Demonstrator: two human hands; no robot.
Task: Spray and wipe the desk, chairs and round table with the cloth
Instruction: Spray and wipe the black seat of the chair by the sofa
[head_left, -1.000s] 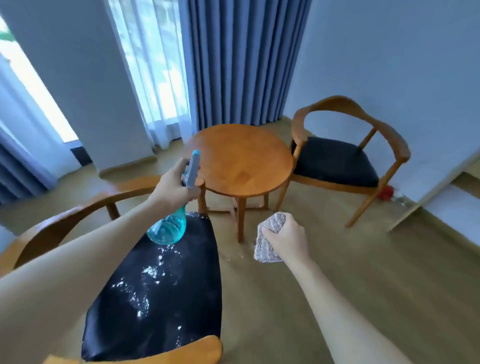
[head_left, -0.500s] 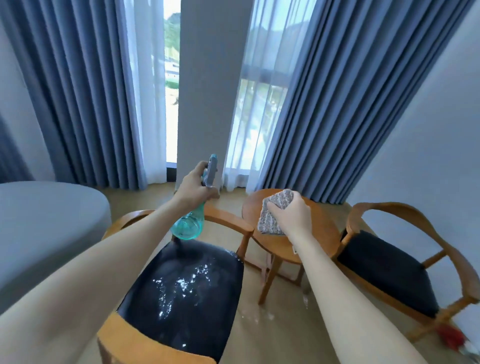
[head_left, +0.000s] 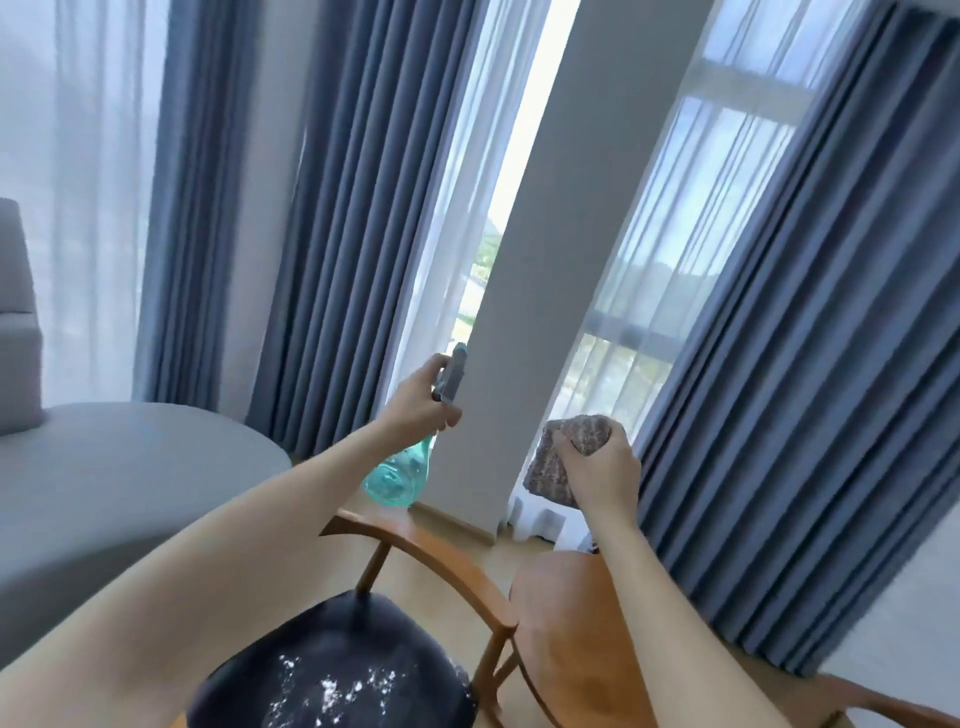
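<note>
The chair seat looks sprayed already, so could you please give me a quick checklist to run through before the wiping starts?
1. Spray on the chair seat: white droplets visible, ok.
2. Cloth in the right hand: bunched, firm grip, ok.
3. Spray bottle held by the left hand, clear of the seat: ok.
4. Cloth touching the seat: not ok, held high.
5. Whole seat in view: not ok, near edge cut off.

**One head view, tilted toward the curtains**

A single wide-angle camera sits on the person's head, facing forward and tipped to one side, so the curtains (head_left: 810, 322) and pillar (head_left: 524, 291) lean. Both forearms reach in from the bottom edge, close to the lens. The chair (head_left: 332, 670) and round surface (head_left: 571, 613) lie just below.
</note>
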